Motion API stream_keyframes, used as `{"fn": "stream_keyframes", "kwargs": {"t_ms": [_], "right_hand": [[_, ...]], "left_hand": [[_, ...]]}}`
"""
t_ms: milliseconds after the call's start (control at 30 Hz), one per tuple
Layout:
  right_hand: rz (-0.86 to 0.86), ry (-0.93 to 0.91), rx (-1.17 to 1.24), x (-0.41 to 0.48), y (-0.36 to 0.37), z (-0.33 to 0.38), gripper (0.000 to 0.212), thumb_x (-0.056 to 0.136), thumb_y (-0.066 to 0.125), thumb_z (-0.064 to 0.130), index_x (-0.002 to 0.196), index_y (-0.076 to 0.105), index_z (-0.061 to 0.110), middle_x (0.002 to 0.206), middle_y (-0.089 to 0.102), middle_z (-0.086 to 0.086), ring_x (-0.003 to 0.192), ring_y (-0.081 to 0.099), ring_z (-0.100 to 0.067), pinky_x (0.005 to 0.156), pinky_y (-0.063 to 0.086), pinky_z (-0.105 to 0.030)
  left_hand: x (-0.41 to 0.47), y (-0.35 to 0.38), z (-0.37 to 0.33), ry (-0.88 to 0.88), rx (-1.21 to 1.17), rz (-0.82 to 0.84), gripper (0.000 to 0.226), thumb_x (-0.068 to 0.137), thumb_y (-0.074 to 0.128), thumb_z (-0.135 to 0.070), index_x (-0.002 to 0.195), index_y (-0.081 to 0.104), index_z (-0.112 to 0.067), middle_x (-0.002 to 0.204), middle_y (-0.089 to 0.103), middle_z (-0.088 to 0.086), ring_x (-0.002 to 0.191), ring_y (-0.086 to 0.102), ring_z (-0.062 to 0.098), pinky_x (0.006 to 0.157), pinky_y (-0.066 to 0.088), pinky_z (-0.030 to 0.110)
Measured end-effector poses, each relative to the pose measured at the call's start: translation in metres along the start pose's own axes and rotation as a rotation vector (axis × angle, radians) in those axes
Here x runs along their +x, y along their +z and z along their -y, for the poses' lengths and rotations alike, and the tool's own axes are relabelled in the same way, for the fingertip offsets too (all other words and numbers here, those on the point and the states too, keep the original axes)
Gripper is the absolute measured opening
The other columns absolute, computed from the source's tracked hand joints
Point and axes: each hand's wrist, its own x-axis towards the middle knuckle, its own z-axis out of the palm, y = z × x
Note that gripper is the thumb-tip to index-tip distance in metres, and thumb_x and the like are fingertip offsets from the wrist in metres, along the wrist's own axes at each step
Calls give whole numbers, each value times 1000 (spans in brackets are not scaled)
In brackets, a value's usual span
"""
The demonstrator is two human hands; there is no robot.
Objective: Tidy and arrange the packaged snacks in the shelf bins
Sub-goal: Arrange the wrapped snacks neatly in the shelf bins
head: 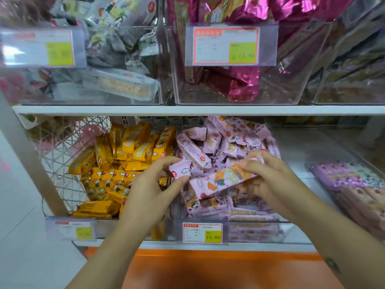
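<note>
Above the clear plastic shelf bin [288,229] of pink snacks, the left hand [150,184] pinches a small pink wrapped packet [180,171] between thumb and fingertips. Just beside it, the right hand [268,176] grips a long pink packet with orange print [223,181] in curled fingers.

Shop: shelf bins [235,223] of packaged snacks [129,147], price tags [202,232] clipped on fronts.
</note>
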Motion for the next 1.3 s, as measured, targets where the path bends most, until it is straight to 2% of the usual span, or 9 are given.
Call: {"fn": "stream_keyframes", "kwargs": {"t_ms": [67,167,233,367,600,800,900,1033,1300], "right_hand": [[55,7,152,-3,0,3,27,66,65,12,89,53,8,81,70,-15,65,67,-27,54,57,-28],[127,16,209,-4,5,-4,31,64,65,8,94,59,7,105,66,-22,83,70,-34,72,60,-37],[161,9,56,-4,10,-12,34,65,68,13,98,62,10,101,70,-15,89,70,-30,79,58,-38],[173,-98,-398,1,16,-22,28,79,72,13,102,65,27,83,65,10,80,62,-3,73,49,-13],[284,-106,-553,4,17,-26,34,89,64,15,99,54,46,102,64,19,92,60,14,75,47,-6],[320,-75,-613,6,20,-34,31,90,63,16,98,54,45,95,66,22,91,62,10,82,48,-13],[315,-79,-608,9,18,-34,30,88,65,13,99,56,40,100,65,19,91,61,12,81,47,-8],[308,-112,-585,12,20,-36,30,87,67,12,99,58,37,103,63,18,92,60,12,78,45,-5],[301,20,-698,22,7,-31,36,80,74,23,113,59,27,115,63,5,101,64,-6,94,50,-26]], "left_hand": [[1,-3,-3,-19,-74,-23,26,76,65,-39,97,53,-49,96,59,-41,91,57,-13,72,45,6],[3,-3,-4,-74,-241,-32,29,73,65,-41,101,57,-38,104,66,-17,93,63,3,72,54,24],[5,-3,-6,-115,-357,-31,24,78,66,-31,100,57,-29,102,68,-11,87,66,10,67,57,26],[8,-5,-7,-207,-487,-24,14,88,61,-14,99,57,-22,94,69,-18,86,68,11,67,58,27],[11,-8,-5,-201,-431,-26,16,89,60,-15,103,57,-24,108,65,-7,84,67,5,63,56,22],[13,-5,-5,-219,-486,76,21,93,54,-4,106,60,-20,94,73,-2,86,69,12,65,55,21],[12,-8,-10,-195,-494,135,19,94,53,-11,108,62,-19,92,73,-7,86,69,7,66,54,19],[9,-11,-11,-123,-494,195,36,80,66,-47,112,59,-31,100,70,-15,96,65,4,73,53,18],[4,-9,-5,-36,-249,92,56,67,78,-43,116,52,-44,109,62,-25,102,61,1,87,51,30]]}}
